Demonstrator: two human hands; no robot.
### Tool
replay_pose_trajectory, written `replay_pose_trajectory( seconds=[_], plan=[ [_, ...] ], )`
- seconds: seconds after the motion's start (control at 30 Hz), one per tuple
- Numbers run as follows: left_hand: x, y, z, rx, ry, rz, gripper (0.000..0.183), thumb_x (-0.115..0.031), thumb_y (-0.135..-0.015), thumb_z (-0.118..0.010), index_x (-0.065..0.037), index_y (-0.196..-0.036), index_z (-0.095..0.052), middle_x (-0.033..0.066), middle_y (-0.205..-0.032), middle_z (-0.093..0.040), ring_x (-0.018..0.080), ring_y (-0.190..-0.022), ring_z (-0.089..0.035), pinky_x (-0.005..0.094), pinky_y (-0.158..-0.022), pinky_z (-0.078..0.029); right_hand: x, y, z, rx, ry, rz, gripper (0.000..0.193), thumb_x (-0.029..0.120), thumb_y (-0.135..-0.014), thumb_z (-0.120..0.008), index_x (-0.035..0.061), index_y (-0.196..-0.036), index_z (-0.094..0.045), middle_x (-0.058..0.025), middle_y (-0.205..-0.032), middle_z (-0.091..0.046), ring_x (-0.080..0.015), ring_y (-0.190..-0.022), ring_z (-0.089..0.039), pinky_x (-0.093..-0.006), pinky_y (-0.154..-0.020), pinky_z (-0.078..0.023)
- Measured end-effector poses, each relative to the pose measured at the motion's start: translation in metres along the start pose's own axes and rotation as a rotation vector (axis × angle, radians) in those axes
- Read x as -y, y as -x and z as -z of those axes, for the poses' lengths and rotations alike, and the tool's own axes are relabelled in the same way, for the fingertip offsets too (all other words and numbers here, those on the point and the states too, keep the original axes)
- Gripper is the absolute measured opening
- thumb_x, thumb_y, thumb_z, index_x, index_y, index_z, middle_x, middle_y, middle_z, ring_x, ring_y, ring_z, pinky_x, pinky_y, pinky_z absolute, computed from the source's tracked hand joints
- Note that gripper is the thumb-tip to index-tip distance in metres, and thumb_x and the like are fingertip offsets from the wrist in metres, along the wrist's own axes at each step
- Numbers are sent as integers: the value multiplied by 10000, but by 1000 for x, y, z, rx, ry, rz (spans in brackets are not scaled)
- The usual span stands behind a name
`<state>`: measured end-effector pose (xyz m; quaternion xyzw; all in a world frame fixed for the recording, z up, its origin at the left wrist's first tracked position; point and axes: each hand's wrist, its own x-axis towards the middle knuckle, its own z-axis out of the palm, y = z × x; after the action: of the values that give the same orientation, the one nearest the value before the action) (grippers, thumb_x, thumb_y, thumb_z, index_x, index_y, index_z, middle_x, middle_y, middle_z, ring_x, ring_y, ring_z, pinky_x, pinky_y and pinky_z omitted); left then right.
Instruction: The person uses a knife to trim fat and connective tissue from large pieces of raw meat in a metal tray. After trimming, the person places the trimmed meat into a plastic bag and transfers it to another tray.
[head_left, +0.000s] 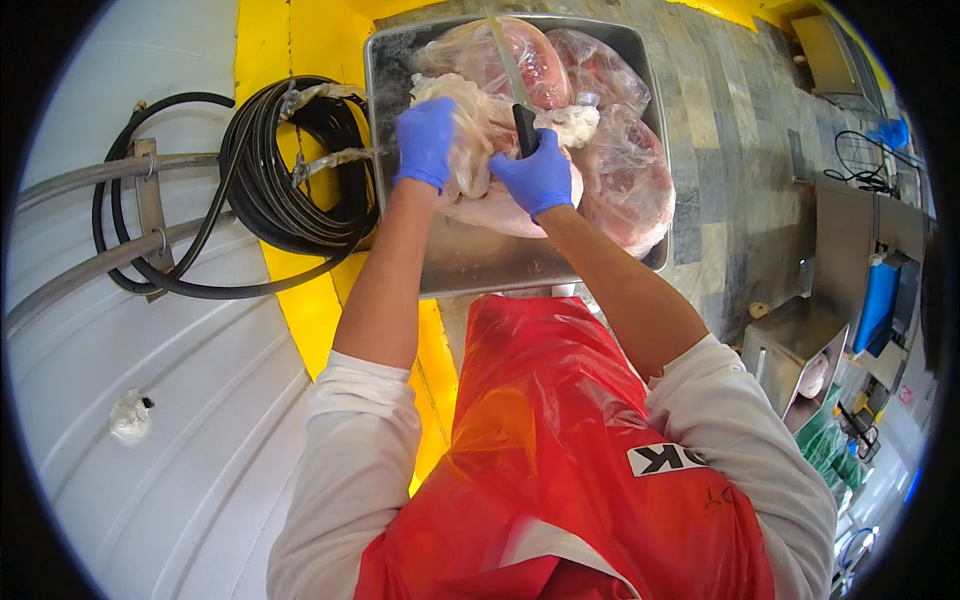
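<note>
My right hand (538, 176), in a blue glove, is closed around the black handle of a knife (511, 68), its blade pointing up and away from me. My left hand (424, 142), also gloved in blue, is closed on a crumpled clear plastic bag (466, 140) at the left side of a large pale piece of meat (510, 208). This piece lies nearest me in a metal tub (500, 262). Other large pink cuts of meat (628, 180) in clear plastic lie behind it and to its right. The fingertips of my left hand are partly hidden by the plastic.
Left of the tub, a coiled black hose (290, 170) hangs by metal pipes (75, 182) along the white wall (190, 430). Tiled floor (715, 150) stretches off to the right, where metal equipment (840, 240) stands. A red apron (560, 400) covers my front.
</note>
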<state>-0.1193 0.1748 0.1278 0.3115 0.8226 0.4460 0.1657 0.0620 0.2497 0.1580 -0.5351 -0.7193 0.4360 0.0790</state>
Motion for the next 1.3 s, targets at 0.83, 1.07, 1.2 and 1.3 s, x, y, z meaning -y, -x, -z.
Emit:
replay_pose_trajectory(
  seconds=[0.83,1.07,1.2,1.3],
  plan=[
    [20,0,11,117,5,353,676,-454,-816,-733,19,-1293,-667,217,-1256,-699,329,-1145,-680,386,-962,-524,-55,19,19,-75,-129,106,646,436,-723,-826,71,-1208,-607,-166,-916,-713,-314,-815,-714,-413,-784,-567],
    [47,15,-5,-162,0,349,586,-383,-818,-710,24,-1239,-692,249,-1193,-716,399,-1115,-682,421,-949,-520,-70,41,5,-151,-231,147,649,403,-722,-836,65,-1224,-601,-131,-899,-710,-283,-825,-704,-402,-779,-562],
    [40,27,-4,-186,190,359,437,-252,-834,-690,56,-1143,-713,192,-1071,-748,295,-977,-710,388,-862,-541,-76,45,5,-50,-250,52,664,402,-732,-834,63,-1247,-588,-119,-874,-703,-267,-806,-709,-388,-773,-561],
    [32,25,2,-110,270,382,380,-190,-836,-673,72,-1109,-716,162,-1010,-748,250,-901,-701,369,-810,-546,-76,48,9,-40,-230,49,674,415,-740,-825,73,-1263,-574,-140,-899,-721,-298,-833,-725,-409,-785,-567]
  ],
)
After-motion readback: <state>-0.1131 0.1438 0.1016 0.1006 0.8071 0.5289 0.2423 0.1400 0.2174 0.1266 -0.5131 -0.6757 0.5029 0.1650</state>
